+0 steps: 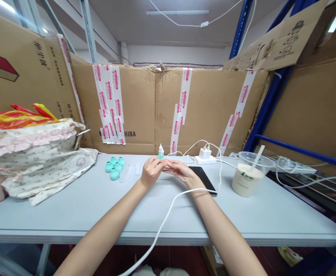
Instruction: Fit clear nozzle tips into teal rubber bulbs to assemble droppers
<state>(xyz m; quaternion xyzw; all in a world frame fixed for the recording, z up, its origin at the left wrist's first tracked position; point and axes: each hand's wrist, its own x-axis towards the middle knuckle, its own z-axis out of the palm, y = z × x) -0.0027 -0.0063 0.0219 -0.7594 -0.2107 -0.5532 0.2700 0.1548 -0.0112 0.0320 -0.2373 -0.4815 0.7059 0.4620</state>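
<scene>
My left hand (151, 171) and my right hand (181, 171) meet above the middle of the table, their fingertips pinched together. Whatever lies between the fingers is too small or hidden to make out. Just behind them stands a small teal piece with a clear pointed top (160, 151), its lower part partly covered by my fingers. To the left sit several round teal pots (115, 173) with open necks. Close beside these are small clear cups (122, 176) and a short row of clear pieces (137, 168).
Under my right wrist lies a black tablet (204, 179); a white cable (170, 209) loops over my forearm. A charger on a power strip (205, 156) stands behind. At right is a drink cup with straw (246, 180), at left a floral cloth bag (41, 153). Cardboard (139, 103) walls the back.
</scene>
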